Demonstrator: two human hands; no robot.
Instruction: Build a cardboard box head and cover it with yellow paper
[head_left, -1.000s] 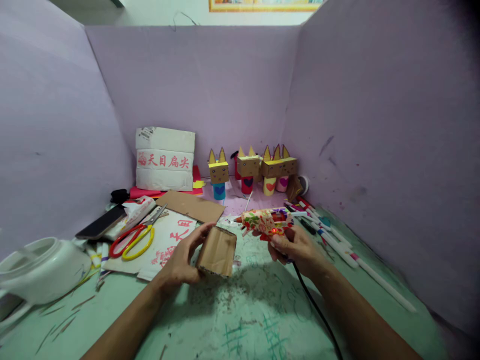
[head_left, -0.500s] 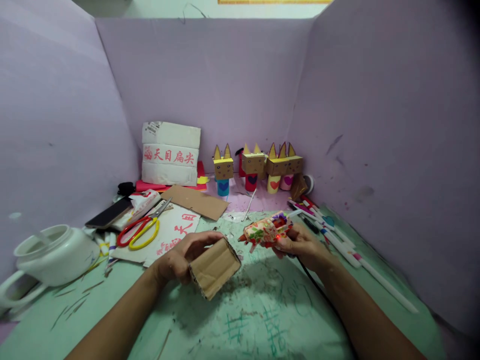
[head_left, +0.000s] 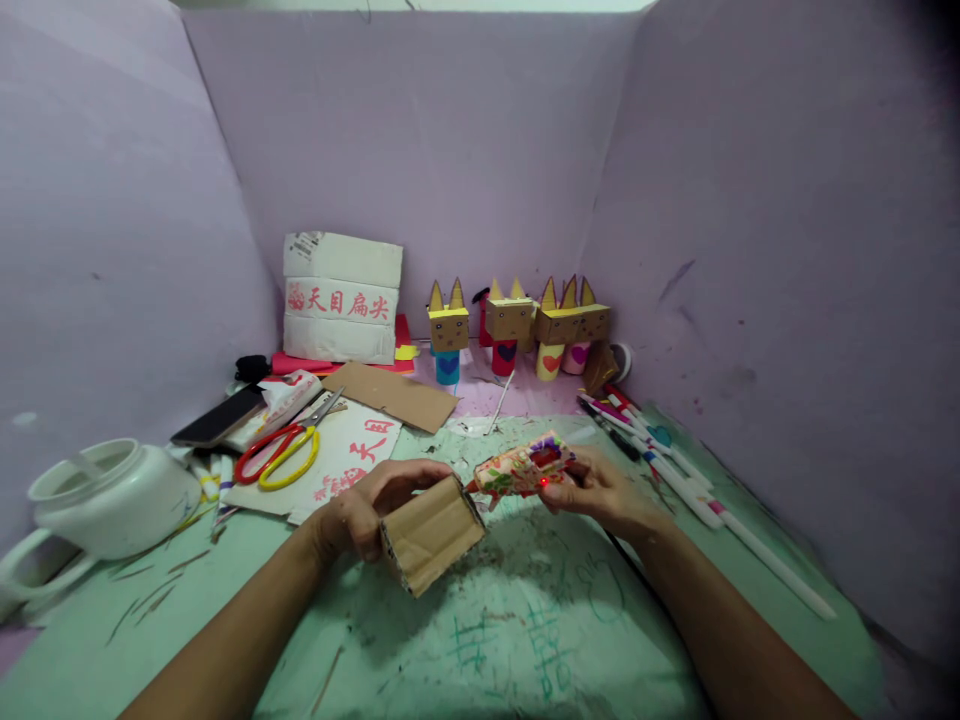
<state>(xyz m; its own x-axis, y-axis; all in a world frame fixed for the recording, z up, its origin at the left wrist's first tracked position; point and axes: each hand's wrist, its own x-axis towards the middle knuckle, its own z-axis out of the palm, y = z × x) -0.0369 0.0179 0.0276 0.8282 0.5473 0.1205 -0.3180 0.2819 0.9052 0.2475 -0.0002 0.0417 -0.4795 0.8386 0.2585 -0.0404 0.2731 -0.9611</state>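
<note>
My left hand (head_left: pixel 367 510) is closed on a folded brown cardboard box (head_left: pixel 431 535), held tilted just above the green table (head_left: pixel 525 640). My right hand (head_left: pixel 604 490) grips a hot glue gun (head_left: pixel 521 468) wrapped in floral paper, with a red light lit on it. The gun's nozzle points left and sits at the box's upper right edge. A black cord runs from the gun under my right forearm.
Red and yellow scissors (head_left: pixel 277 455) lie on printed paper at the left, by a phone (head_left: pixel 214 418) and a white pot (head_left: pixel 105 500). A white printed box (head_left: pixel 341 298) and several cardboard figures (head_left: pixel 517 325) stand at the back. Markers (head_left: pixel 660 460) lie at the right. Purple walls enclose the table.
The cardboard box turned and tilted in my left hand. The glue gun moved down and left until its nozzle reached the box's edge.
</note>
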